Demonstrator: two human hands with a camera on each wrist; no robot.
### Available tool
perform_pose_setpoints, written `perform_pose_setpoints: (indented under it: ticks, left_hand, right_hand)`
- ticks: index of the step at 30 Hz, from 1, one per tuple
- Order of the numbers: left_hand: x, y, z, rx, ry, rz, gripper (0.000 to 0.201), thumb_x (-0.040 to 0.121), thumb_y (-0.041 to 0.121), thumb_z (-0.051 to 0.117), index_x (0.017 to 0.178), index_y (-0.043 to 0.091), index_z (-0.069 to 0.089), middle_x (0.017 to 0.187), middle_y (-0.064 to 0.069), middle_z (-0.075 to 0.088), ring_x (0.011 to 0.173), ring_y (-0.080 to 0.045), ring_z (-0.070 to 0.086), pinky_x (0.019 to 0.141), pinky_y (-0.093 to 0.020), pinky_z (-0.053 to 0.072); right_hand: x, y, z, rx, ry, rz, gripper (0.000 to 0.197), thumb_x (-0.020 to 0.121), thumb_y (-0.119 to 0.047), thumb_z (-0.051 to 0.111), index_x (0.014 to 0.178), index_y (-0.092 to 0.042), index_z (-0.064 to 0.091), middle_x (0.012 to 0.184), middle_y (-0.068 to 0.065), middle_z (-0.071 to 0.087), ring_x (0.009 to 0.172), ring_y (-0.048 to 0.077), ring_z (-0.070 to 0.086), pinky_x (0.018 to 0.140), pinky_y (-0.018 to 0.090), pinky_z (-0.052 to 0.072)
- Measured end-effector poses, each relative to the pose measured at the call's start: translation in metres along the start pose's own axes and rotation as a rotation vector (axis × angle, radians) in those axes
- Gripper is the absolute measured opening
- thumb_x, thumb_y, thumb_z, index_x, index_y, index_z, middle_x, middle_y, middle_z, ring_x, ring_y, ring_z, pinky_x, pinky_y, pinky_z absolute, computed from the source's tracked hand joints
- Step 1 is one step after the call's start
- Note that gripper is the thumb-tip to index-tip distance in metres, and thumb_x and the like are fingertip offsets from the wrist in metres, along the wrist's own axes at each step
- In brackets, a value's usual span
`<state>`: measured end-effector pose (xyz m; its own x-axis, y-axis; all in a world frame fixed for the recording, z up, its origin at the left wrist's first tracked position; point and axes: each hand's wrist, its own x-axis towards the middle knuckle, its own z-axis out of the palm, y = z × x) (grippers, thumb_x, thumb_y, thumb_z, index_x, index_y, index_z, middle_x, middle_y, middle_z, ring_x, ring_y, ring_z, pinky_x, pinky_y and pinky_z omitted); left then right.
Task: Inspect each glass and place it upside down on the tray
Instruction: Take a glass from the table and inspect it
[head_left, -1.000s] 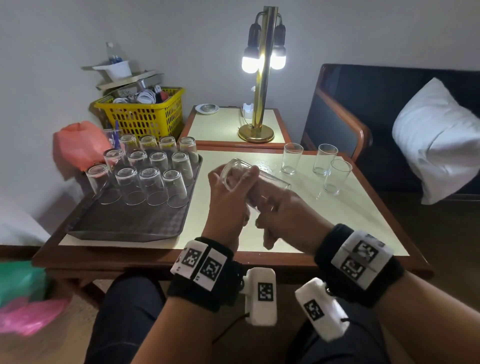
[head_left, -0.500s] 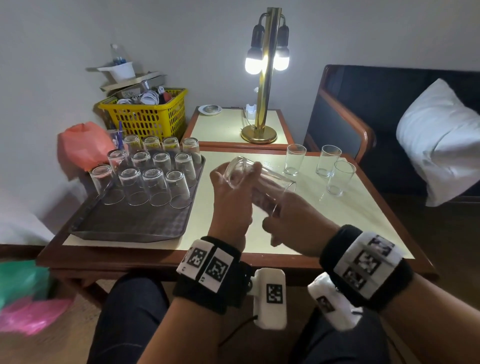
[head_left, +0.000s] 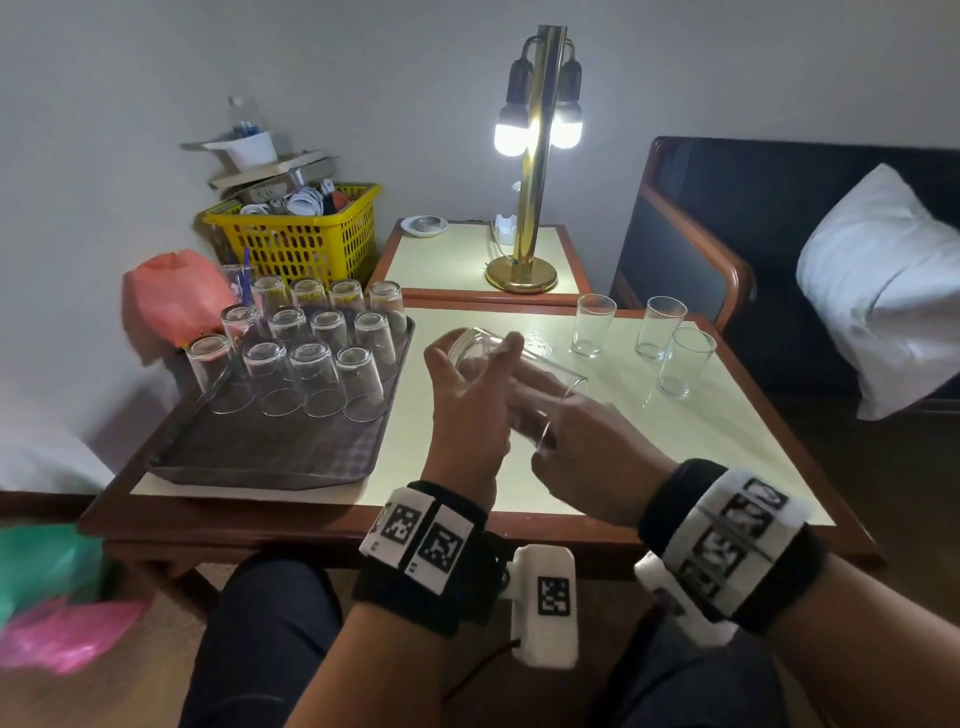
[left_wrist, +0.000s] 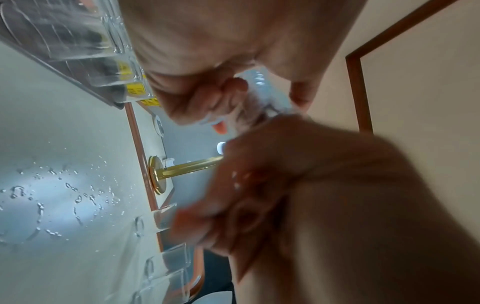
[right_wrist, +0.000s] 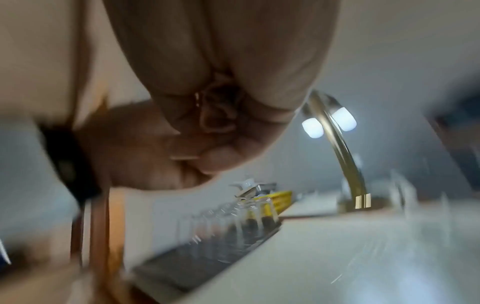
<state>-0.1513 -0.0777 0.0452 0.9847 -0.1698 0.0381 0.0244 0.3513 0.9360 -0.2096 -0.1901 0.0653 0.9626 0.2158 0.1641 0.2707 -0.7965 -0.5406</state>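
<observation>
Near the middle of the head view both hands met on one clear glass (head_left: 511, 379), which lay tilted on its side in the air above the surface (head_left: 649, 431), its base toward the upper left of the frame and its open rim toward the lower right. The left hand (head_left: 465, 415) made the grip on the base end: thumb and fingers (head_left: 511, 345) were curled round the thick bottom of the glass, clamped on it. The right hand (head_left: 587, 452) was at the rim end, and its fingers showed through the glass wall as if inside the mouth; how tightly that hand closed on the glass could not be told, since the right wrist view was smeared with blur. In the left wrist view the held glass (left_wrist: 262, 92) showed only as a pale patch between the two hands.

To the left of the hands, on the same surface, a dark tray (head_left: 270, 447) carried a cluster of upside-down glasses (head_left: 311, 379) packed in rows across its far half, the near half of the tray bare. In the upper right part of the surface three upright glasses (head_left: 592, 326) stood near one another, well apart from the tray. Water drops (left_wrist: 78, 197) spotted the surface in the left wrist view.

Beyond, a brass lamp (head_left: 535, 171) with two lit bulbs stood on a smaller side table, a yellow basket (head_left: 301, 239) sat in the upper left, and a white pillow (head_left: 883, 291) lay at the right edge.
</observation>
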Motion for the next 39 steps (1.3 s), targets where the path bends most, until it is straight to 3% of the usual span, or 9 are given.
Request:
perform_pose_setpoints:
  ticks: [5, 9, 12, 14, 17, 23, 25, 30, 39]
  left_hand:
    - [-0.005, -0.008, 0.0, -0.133, -0.006, 0.017, 0.035, 0.083, 0.037, 0.077, 0.104, 0.042, 0.049, 0.108, -0.011, 0.061, 0.096, -0.027, 0.069, 0.077, -0.044, 0.059]
    - [-0.007, -0.023, -0.003, -0.188, -0.036, 0.062, 0.038, 0.085, 0.035, 0.073, 0.115, 0.036, 0.05, 0.11, -0.006, 0.062, 0.095, -0.019, 0.07, 0.077, -0.036, 0.056]
    - [-0.003, -0.021, -0.007, -0.096, -0.092, -0.02, 0.039, 0.091, 0.036, 0.076, 0.115, 0.038, 0.046, 0.104, -0.014, 0.061, 0.077, -0.017, 0.069, 0.062, -0.032, 0.053]
    - [-0.001, -0.015, -0.008, -0.035, -0.059, -0.021, 0.035, 0.096, 0.034, 0.07, 0.112, 0.043, 0.041, 0.096, -0.01, 0.058, 0.06, -0.006, 0.061, 0.049, -0.023, 0.045]
    - [0.001, -0.01, -0.005, -0.045, -0.022, 0.041, 0.034, 0.093, 0.032, 0.076, 0.109, 0.038, 0.046, 0.105, -0.009, 0.06, 0.088, -0.019, 0.068, 0.067, -0.03, 0.056]
    - [-0.002, -0.016, -0.005, -0.194, -0.038, 0.129, 0.037, 0.084, 0.03, 0.075, 0.113, 0.028, 0.052, 0.1, -0.004, 0.059, 0.086, -0.018, 0.065, 0.068, -0.033, 0.056]
    - [0.001, -0.015, -0.008, -0.131, -0.067, 0.114, 0.047, 0.083, 0.035, 0.076, 0.119, 0.022, 0.05, 0.101, -0.006, 0.057, 0.081, -0.017, 0.064, 0.06, -0.028, 0.054]
    - [0.005, -0.007, -0.009, -0.036, -0.016, 0.031, 0.053, 0.079, 0.042, 0.084, 0.111, 0.03, 0.044, 0.091, -0.004, 0.055, 0.07, -0.014, 0.06, 0.055, -0.025, 0.051]
    - [-0.002, -0.015, -0.006, -0.146, -0.06, 0.078, 0.057, 0.077, 0.048, 0.085, 0.117, 0.03, 0.049, 0.105, -0.003, 0.061, 0.093, -0.02, 0.067, 0.072, -0.038, 0.056]
  right_hand:
    - [-0.001, 0.004, 0.004, 0.486, -0.042, 0.003, 0.082, 0.084, 0.017, 0.06, 0.151, -0.029, 0.045, 0.139, 0.006, 0.058, 0.086, 0.019, 0.073, 0.061, 0.019, 0.058]
    - [-0.006, 0.006, 0.001, 1.307, -0.2, 0.21, 0.063, 0.081, 0.01, 0.061, 0.14, -0.01, 0.053, 0.073, 0.018, 0.056, 0.04, 0.014, 0.056, 0.042, 0.028, 0.054]
    - [-0.006, 0.008, 0.004, 0.956, -0.101, 0.217, 0.069, 0.082, 0.009, 0.06, 0.145, -0.018, 0.051, 0.1, 0.014, 0.065, 0.055, 0.021, 0.068, 0.046, 0.035, 0.059]
    - [-0.006, 0.01, 0.008, 0.317, -0.006, 0.057, 0.085, 0.086, 0.012, 0.056, 0.153, -0.037, 0.039, 0.153, -0.009, 0.047, 0.11, 0.017, 0.068, 0.068, 0.038, 0.064]
    - [-0.004, 0.009, 0.011, -0.024, 0.022, -0.119, 0.091, 0.086, 0.008, 0.057, 0.157, -0.039, 0.026, 0.166, -0.018, 0.019, 0.142, 0.017, 0.045, 0.101, 0.03, 0.054]
    - [-0.007, 0.001, 0.005, 1.309, -0.171, 0.166, 0.056, 0.081, 0.013, 0.06, 0.133, -0.006, 0.054, 0.081, 0.018, 0.053, 0.041, 0.015, 0.054, 0.043, 0.029, 0.055]
    - [-0.007, 0.002, 0.003, 1.127, -0.123, 0.182, 0.054, 0.086, 0.015, 0.056, 0.13, -0.016, 0.058, 0.075, 0.01, 0.059, 0.043, 0.016, 0.057, 0.045, 0.031, 0.056]
    - [0.001, 0.005, 0.008, -0.046, 0.002, -0.074, 0.087, 0.085, 0.006, 0.055, 0.156, -0.039, 0.031, 0.161, -0.013, 0.034, 0.12, 0.025, 0.065, 0.088, 0.032, 0.06]
    - [-0.008, 0.005, -0.001, 1.098, -0.175, 0.18, 0.067, 0.091, 0.017, 0.052, 0.145, -0.023, 0.048, 0.079, 0.002, 0.067, 0.049, 0.018, 0.064, 0.049, 0.031, 0.059]
